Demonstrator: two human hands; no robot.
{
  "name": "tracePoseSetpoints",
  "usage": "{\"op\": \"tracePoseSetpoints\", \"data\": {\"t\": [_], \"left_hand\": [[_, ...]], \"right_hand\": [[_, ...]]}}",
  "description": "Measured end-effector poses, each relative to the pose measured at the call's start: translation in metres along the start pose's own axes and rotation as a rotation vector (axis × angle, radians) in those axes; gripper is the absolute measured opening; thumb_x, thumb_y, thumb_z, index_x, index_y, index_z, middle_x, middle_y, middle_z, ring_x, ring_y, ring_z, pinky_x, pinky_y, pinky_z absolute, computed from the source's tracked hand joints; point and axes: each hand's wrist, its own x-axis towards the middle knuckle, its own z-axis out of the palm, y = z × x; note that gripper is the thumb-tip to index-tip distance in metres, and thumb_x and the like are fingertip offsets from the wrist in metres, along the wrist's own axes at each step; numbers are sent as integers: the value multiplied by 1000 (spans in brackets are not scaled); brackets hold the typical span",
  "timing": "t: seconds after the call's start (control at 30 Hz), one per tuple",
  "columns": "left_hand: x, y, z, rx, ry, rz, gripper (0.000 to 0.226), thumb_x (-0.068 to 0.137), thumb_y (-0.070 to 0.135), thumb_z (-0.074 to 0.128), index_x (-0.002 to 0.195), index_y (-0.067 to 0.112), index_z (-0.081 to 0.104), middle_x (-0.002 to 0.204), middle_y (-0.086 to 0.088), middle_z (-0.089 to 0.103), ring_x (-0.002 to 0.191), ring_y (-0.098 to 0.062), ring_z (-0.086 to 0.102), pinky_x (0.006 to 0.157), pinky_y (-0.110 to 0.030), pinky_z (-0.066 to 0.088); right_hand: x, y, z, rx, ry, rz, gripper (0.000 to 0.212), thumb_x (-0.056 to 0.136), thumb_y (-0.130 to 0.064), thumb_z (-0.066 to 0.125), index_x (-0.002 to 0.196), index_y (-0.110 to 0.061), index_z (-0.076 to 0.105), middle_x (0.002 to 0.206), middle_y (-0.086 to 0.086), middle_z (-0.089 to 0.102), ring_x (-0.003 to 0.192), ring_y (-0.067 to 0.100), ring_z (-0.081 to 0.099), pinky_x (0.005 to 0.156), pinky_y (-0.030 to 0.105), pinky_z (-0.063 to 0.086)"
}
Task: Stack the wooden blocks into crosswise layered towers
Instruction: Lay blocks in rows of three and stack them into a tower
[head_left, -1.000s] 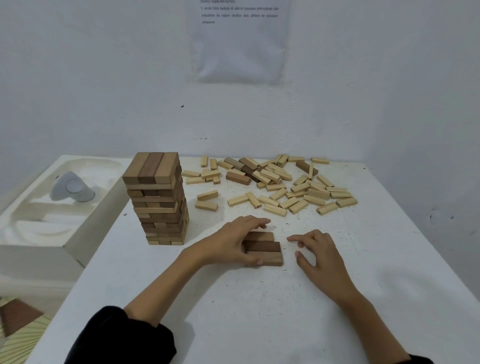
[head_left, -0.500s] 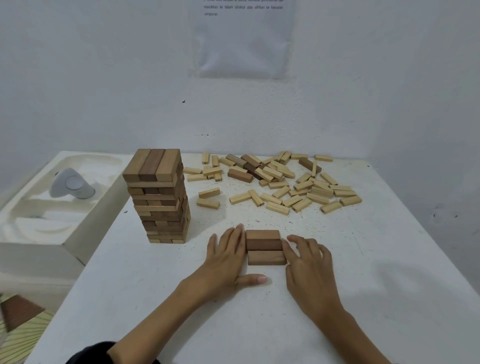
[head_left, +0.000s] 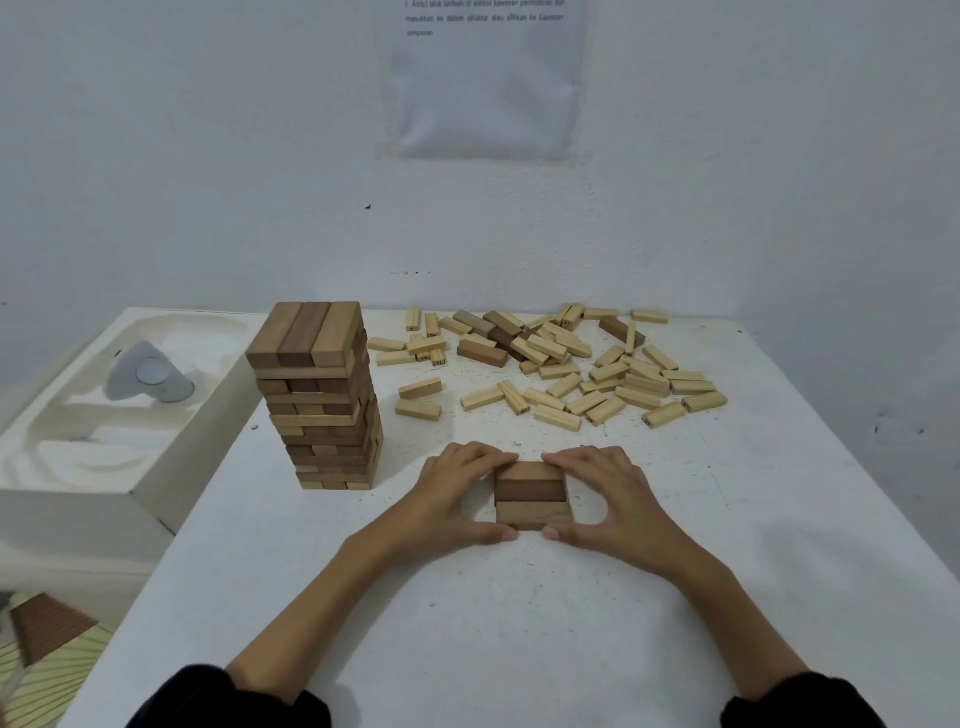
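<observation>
The left hand (head_left: 457, 493) and right hand (head_left: 608, 493) pinch the three-block base layer (head_left: 532, 499) at mid-worktop (head_left: 467, 623), thumbs on its near edge and fingers on its far edge. An even squeeze should bring the blocks flush. The finished tower (head_left: 317, 395) stands near on the left and the loose blocks (head_left: 561, 364) lie beyond, so the open room is nearer and rightward.

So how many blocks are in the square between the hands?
3 blocks: a light one at the back, a dark one in the middle, a light one in front. The left hand and right hand grip them; more may hide underneath.
</observation>
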Motion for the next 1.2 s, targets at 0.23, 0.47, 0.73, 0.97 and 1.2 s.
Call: {"op": "tracePoseSetpoints", "data": {"t": [0.23,0.47,0.73,0.97,1.2], "left_hand": [[-7,2,3,268,-122,-94,114,67,85,36,150,21,-9,157,5,-8,140,-7,-7,112,-27,-3],[-22,13,21,340,-160,-109,122,50,94,-13,142,16,-32,148,3,-40,133,-4,-34,114,-39,-18],[-16,13,21,325,-172,-138,132,40,95,-20,145,16,-26,153,2,-31,139,-8,-24,110,-37,-22],[-8,0,-9,-8,-73,-116,104,71,68,63,150,34,3,141,29,18,125,9,11,108,-25,12],[5,-8,3,-34,54,6,73,65,68,62,130,42,40,124,26,42,118,8,30,97,-22,27]], "right_hand": [[-13,-3,4,-269,-72,145,131,38,-102,6,149,-31,2,154,-13,3,134,6,1,110,30,7],[-22,-11,7,-408,-184,178,132,33,-93,-25,146,-26,-16,153,-5,-27,140,21,-17,113,38,-12],[-19,-7,16,-429,-82,122,123,54,-92,-19,150,-19,8,158,4,-2,140,23,0,109,40,-15],[-9,-2,-10,-63,-108,116,106,43,-98,32,135,-53,6,137,-30,16,126,-4,7,111,32,6],[5,4,-3,44,-21,-20,71,60,-75,57,123,-55,34,124,-27,44,116,-3,33,98,27,22]]}}
